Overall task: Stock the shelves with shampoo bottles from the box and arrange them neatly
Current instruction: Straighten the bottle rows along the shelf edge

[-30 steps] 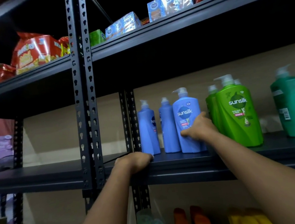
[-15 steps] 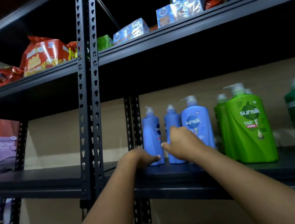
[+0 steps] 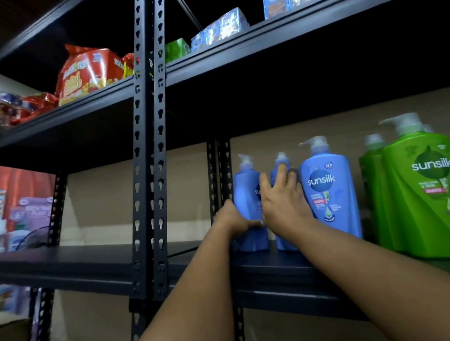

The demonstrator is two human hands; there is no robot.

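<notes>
On the middle shelf [image 3: 271, 270] of a black metal rack stand three blue shampoo bottles in a row, all upright. The left hand [image 3: 234, 221] holds the leftmost blue bottle [image 3: 246, 193] low on its side, with the fingers curled round its edge. The right hand [image 3: 282, 200] reaches over the middle blue bottle [image 3: 281, 161]; its fingers are spread and rather straight and lie against the front of this bottle, the thumb pointing up toward the leftmost one. Whether the hand really grips it, one cannot tell for sure. Just beside, to the right, is the bigger blue bottle [image 3: 329, 189] with its label to the front. Further right, a little apart, stand two green bottles [image 3: 428, 192], one behind the other. On the upper shelf [image 3: 259, 37] lie red snack bags [image 3: 86, 74] and blue packs [image 3: 219, 29].
</notes>
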